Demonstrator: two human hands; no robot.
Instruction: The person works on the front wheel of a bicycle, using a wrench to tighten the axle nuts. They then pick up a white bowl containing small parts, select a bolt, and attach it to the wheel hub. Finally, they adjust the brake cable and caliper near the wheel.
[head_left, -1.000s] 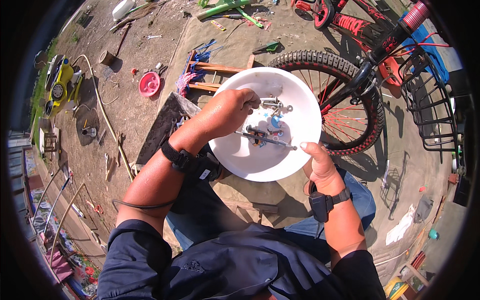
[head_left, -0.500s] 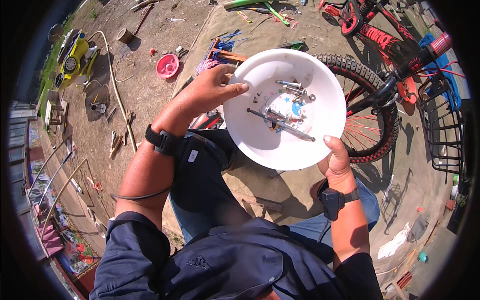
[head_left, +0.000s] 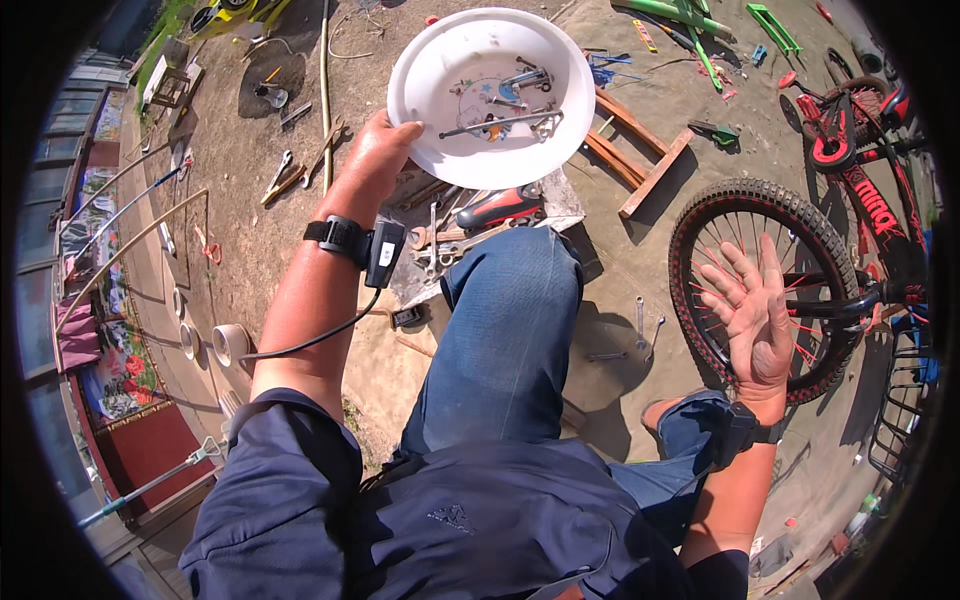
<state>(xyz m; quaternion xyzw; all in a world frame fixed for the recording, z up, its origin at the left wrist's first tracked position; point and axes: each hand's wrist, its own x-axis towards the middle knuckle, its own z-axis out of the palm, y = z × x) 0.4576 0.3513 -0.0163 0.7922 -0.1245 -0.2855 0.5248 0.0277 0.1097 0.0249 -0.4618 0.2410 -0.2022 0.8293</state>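
My left hand (head_left: 384,158) grips the near left rim of a white plastic basin (head_left: 422,85), its thumb over the edge. Inside the basin lie several metal bolts (head_left: 532,78) and a long thin rod (head_left: 490,124), over a printed pattern on the bottom. My right hand (head_left: 752,318) is empty, palm up with its fingers spread. It appears in front of the knobby black bicycle wheel (head_left: 690,250) with red spokes; whether it touches the wheel I cannot tell.
Wrenches (head_left: 433,240) and a red-and-black tool (head_left: 498,208) lie beyond my knee. A wooden frame (head_left: 655,175) stands right of the basin. More wrenches (head_left: 640,318) rest on the ground near the wheel. The red-and-black bicycle frame (head_left: 868,205) is at the right.
The basin has moved left and away in my left hand. My right hand has let go of its rim and opened out to the right. The view has shifted too.
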